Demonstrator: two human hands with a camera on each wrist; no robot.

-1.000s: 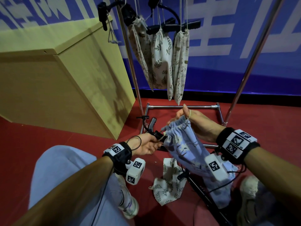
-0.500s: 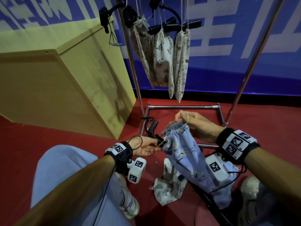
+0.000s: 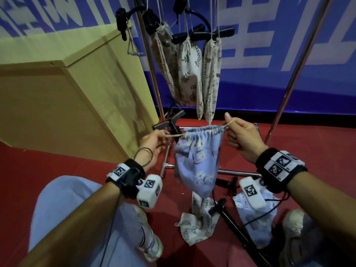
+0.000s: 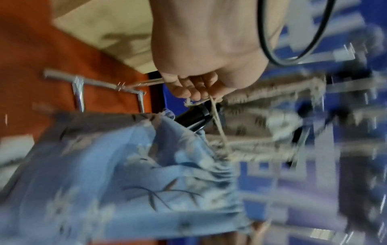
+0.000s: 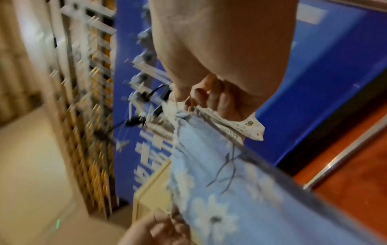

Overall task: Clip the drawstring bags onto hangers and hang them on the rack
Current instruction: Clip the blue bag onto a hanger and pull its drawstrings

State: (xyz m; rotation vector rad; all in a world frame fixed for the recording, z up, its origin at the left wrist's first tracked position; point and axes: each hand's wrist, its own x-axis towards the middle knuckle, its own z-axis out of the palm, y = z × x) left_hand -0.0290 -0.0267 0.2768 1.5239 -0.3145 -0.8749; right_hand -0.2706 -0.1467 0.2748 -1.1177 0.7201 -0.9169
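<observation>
A light blue floral drawstring bag [image 3: 198, 158] hangs by its cords between my two hands, its gathered mouth stretched level. My left hand [image 3: 163, 134] grips the left cord [image 3: 174, 135] together with a black clip hanger [image 3: 173, 123]. In the left wrist view, the left hand [image 4: 194, 92] curls round the cord just above the hanger's black clip [image 4: 193, 118]. My right hand [image 3: 229, 124] pinches the right cord at the bag's corner, and in the right wrist view the right hand [image 5: 194, 101] is closed on it. Three cream printed bags [image 3: 189, 72] hang from hangers on the rack.
The rack's metal posts [image 3: 152, 74] and base bars [image 3: 238, 172] stand just ahead. A yellow wooden box [image 3: 67, 97] fills the left. On the red floor lie a white leaf-print bag [image 3: 198, 226], another blue bag [image 3: 256, 226] and black hangers [image 3: 227, 185]. My knee and shoes are below.
Both hands have risen and drawn apart, pulling the cords so the bag's mouth went from bunched to stretched flat. The bag has lifted clear of the floor pile.
</observation>
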